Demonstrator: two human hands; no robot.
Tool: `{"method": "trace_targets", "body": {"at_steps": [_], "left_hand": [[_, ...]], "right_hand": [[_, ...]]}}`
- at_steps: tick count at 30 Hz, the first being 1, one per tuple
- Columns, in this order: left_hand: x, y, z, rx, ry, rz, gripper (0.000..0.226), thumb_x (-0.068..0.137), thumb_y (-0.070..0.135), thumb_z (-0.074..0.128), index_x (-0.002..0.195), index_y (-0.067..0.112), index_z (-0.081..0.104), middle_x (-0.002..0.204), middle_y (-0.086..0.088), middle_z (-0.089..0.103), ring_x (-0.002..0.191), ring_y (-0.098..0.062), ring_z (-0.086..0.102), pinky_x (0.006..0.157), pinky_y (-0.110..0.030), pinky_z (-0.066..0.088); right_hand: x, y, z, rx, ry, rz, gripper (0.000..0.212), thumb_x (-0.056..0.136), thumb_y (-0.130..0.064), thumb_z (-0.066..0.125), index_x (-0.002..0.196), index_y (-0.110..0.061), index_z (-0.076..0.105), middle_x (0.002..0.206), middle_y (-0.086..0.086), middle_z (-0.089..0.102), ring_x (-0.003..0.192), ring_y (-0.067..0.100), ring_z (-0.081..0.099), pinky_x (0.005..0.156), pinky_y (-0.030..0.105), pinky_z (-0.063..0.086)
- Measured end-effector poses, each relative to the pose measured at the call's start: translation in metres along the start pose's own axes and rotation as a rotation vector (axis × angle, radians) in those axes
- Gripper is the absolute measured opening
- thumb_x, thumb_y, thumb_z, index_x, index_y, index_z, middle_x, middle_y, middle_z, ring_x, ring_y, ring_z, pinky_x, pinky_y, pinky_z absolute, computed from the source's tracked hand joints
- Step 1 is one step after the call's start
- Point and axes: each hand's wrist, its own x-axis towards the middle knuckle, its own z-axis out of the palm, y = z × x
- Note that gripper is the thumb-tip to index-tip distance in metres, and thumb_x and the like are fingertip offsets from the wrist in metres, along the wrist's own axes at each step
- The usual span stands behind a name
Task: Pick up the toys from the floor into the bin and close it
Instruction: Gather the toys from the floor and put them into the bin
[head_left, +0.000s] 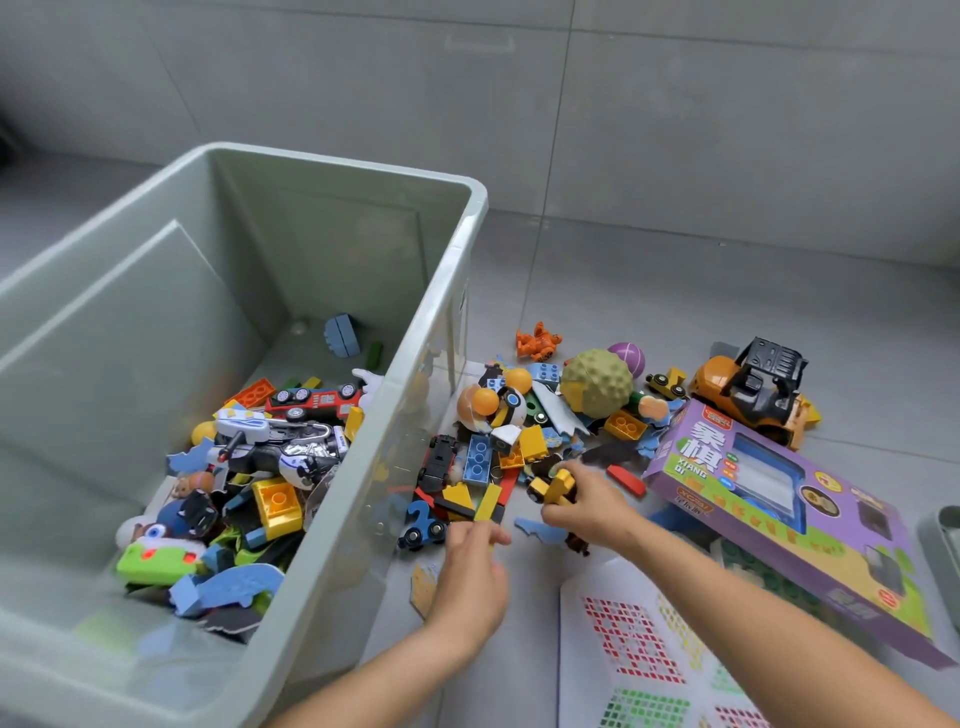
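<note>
A large pale green bin (415, 332) stands open on the left, its bottom covered with several toys (270, 467). To its right, a pile of toys (519, 426) lies on the grey floor: bricks, balls, small cars, foam pieces. My right hand (587, 506) is shut on a small yellow toy (557, 486) at the near edge of the pile. My left hand (475, 566) reaches just below a long yellow brick (488, 501) and a blue wheeled toy (422, 530); its fingers are blurred.
A purple game box (779, 519) lies at the right beside an orange forklift toy (753, 387). A bumpy green ball (597, 383) and an orange figure (538, 340) lie farther back. A white patterned sheet (634, 649) lies near me. The grey tiled wall (675, 130) rises behind.
</note>
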Motion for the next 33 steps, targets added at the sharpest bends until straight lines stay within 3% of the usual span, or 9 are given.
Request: {"method": "trace_targets", "body": {"at_steps": [3,5,7,12,18,22,25,29,33], "left_hand": [[-0.032,0.052,-0.010,-0.243,0.010,0.106,0.029,0.092,0.003,0.040,0.103,0.030,0.048,0.119,0.007,0.034,0.104,0.007,0.042,0.083,-0.006,0.034],[-0.053,0.085,-0.026,-0.402,-0.003,0.177,0.030,0.091,0.006,0.044,0.100,0.035,0.048,0.119,0.005,0.037,0.106,0.000,0.048,0.092,-0.014,0.042],[-0.070,0.116,-0.058,-0.528,-0.021,0.245,0.030,0.090,0.006,0.048,0.101,0.035,0.052,0.117,-0.002,0.048,0.092,-0.010,0.060,0.081,-0.019,0.051],[-0.087,0.146,-0.177,-0.896,0.212,0.409,0.028,0.087,-0.001,0.056,0.092,0.025,0.065,0.076,0.003,0.065,0.060,-0.009,0.059,0.060,-0.022,0.051],[-0.057,0.087,-0.256,-0.433,0.437,0.239,0.028,0.088,0.001,0.053,0.094,0.027,0.063,0.098,0.009,0.063,0.077,-0.007,0.063,0.074,-0.026,0.055],[-0.043,0.037,-0.275,-0.229,0.335,0.029,0.024,0.084,0.001,0.053,0.092,0.022,0.061,0.072,0.001,0.057,0.058,-0.012,0.049,0.056,-0.023,0.041],[-0.039,0.012,-0.281,-0.182,0.273,-0.048,0.023,0.071,0.013,0.057,0.090,0.024,0.063,0.084,-0.018,0.067,0.065,-0.019,0.054,0.061,-0.038,0.048],[-0.039,0.018,-0.275,-0.128,0.281,0.007,0.023,0.069,0.021,0.057,0.088,0.033,0.059,0.112,-0.007,0.063,0.101,-0.016,0.059,0.080,-0.035,0.048],[-0.061,0.075,-0.226,-0.203,0.376,0.335,0.029,0.084,0.018,0.057,0.107,0.036,0.052,0.120,0.010,0.052,0.115,0.002,0.047,0.097,-0.026,0.042]], "right_hand": [[-0.019,-0.023,-0.026,0.150,-0.008,-0.074,0.030,0.077,-0.013,0.070,0.103,-0.019,0.055,0.079,-0.001,0.056,0.068,0.012,0.049,0.058,0.020,0.041],[-0.035,-0.049,-0.046,0.183,-0.024,-0.146,0.028,0.078,-0.011,0.071,0.097,-0.024,0.056,0.079,-0.004,0.058,0.069,0.007,0.053,0.057,0.014,0.044],[-0.051,-0.080,-0.065,0.217,-0.075,-0.219,0.026,0.077,-0.013,0.074,0.093,-0.024,0.057,0.080,-0.006,0.061,0.070,0.002,0.057,0.062,0.011,0.047],[-0.075,-0.166,-0.083,0.160,-0.131,-0.359,0.040,0.061,-0.030,0.075,0.094,-0.012,0.061,0.080,0.006,0.063,0.074,0.016,0.058,0.076,0.039,0.050],[-0.087,-0.263,-0.054,0.171,-0.115,-0.561,0.030,0.071,-0.022,0.075,0.096,-0.013,0.061,0.075,0.001,0.059,0.068,0.015,0.053,0.067,0.034,0.045],[-0.073,-0.283,-0.006,-0.189,-0.056,-0.620,0.027,0.067,-0.026,0.072,0.090,-0.021,0.058,0.083,-0.002,0.062,0.072,0.017,0.057,0.063,0.033,0.050],[-0.060,-0.279,0.016,-0.385,-0.038,-0.600,0.037,0.075,-0.032,0.070,0.108,-0.024,0.055,0.102,-0.001,0.054,0.079,0.012,0.052,0.064,0.024,0.043],[-0.052,-0.270,0.007,-0.304,0.057,-0.638,0.044,0.079,-0.039,0.068,0.119,-0.028,0.054,0.114,-0.001,0.054,0.100,0.015,0.058,0.084,0.027,0.046],[-0.040,-0.234,-0.044,0.000,0.369,-0.633,0.027,0.080,-0.033,0.068,0.106,-0.024,0.061,0.101,0.000,0.063,0.090,0.014,0.060,0.083,0.030,0.047]]}}
